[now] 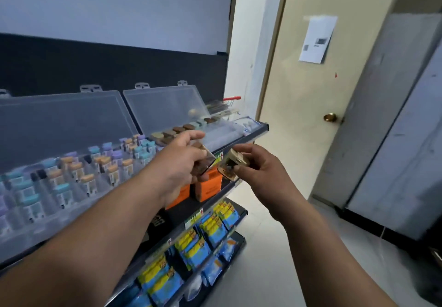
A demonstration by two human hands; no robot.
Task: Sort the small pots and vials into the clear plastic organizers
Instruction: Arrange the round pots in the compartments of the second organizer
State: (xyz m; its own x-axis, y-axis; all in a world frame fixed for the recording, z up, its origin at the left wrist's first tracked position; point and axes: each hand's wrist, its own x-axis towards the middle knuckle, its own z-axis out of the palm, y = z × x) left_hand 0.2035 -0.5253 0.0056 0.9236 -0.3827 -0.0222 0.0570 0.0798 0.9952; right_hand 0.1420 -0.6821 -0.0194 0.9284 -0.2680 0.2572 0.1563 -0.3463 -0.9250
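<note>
At frame centre, the left hand [184,160] grasps a brown-lidded clear pot [207,157] with curled fingers. The right hand [258,170] pinches a beige-lidded clear pot [233,164] between thumb and fingers, and the two pots are held just beside each other in front of the shelf edge [260,129], above the orange boxes [208,187]. Behind them, the right organizer [220,130] has its lid raised and carries a row of brown and beige pots [178,130], while the left organizer [62,120], at frame left, holds capped vials [105,163].
</note>
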